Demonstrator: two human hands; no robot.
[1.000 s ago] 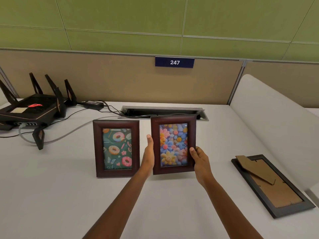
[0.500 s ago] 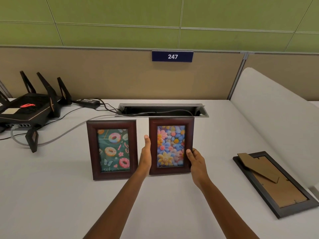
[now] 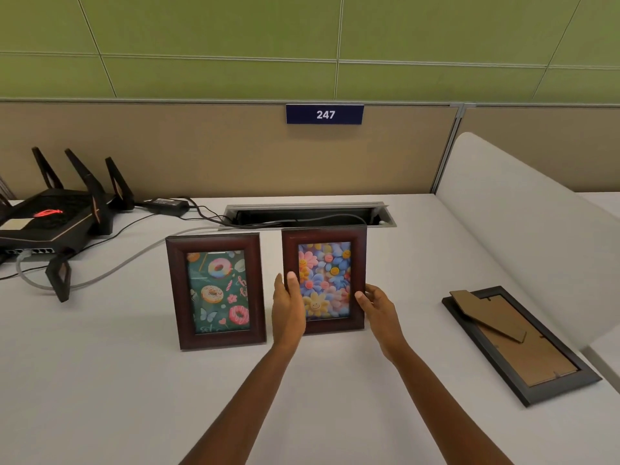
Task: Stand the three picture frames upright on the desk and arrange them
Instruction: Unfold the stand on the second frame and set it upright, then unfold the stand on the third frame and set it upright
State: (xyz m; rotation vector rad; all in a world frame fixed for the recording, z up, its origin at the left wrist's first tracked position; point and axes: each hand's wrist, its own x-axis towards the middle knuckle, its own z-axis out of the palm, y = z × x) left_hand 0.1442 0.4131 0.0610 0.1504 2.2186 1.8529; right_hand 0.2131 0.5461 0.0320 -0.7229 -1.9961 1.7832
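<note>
I see a white desk (image 3: 100,397) w/ a tan partition (image 3: 167,152) behind it, blue "247" tag (image 3: 324,114) on top edge. Green panelled wall (image 3: 235,35) above. White curved divider (image 3: 523,223) on the right. Cable tray (image 3: 308,214) sunk in desk at back. Light's even, soft.

Head-worn view, down over desk (image 3: 100,380)
</note>
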